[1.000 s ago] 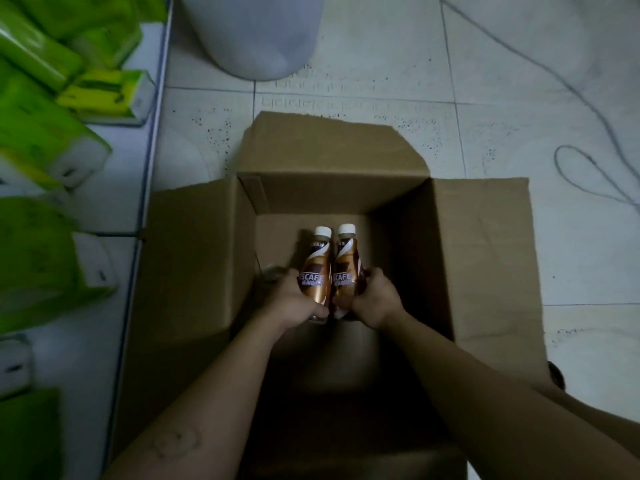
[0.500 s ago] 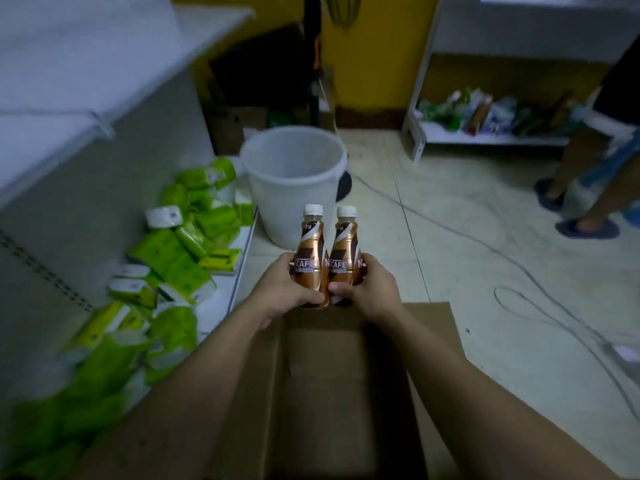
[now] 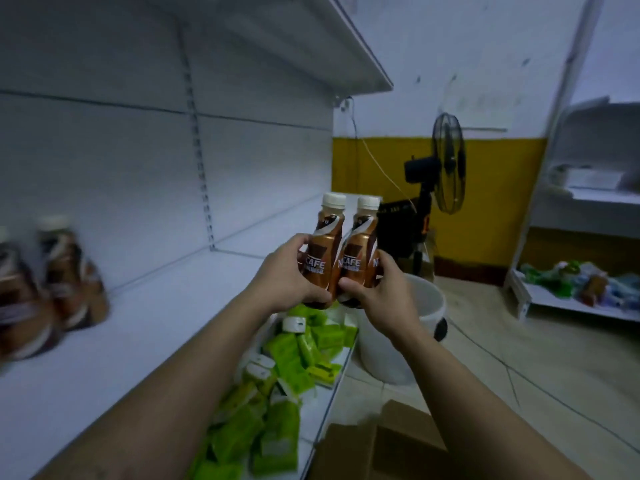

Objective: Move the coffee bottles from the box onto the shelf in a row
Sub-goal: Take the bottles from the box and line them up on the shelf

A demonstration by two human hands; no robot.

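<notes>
Two brown coffee bottles with white caps, the left bottle [image 3: 323, 251] and the right bottle [image 3: 360, 252], are held upright and touching side by side in the air, just past the front edge of the white shelf [image 3: 114, 344]. The left hand [image 3: 287, 275] curls round the left one, the right hand [image 3: 379, 289] round the right. Blurred bottles [image 3: 52, 282] stand on the shelf at far left. Green packs [image 3: 277, 393] lie on the lower shelf, the cardboard box [image 3: 384, 445] below, a white bucket [image 3: 408, 334] beyond.

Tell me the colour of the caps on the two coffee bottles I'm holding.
White caps, clearest in the head view.
</notes>
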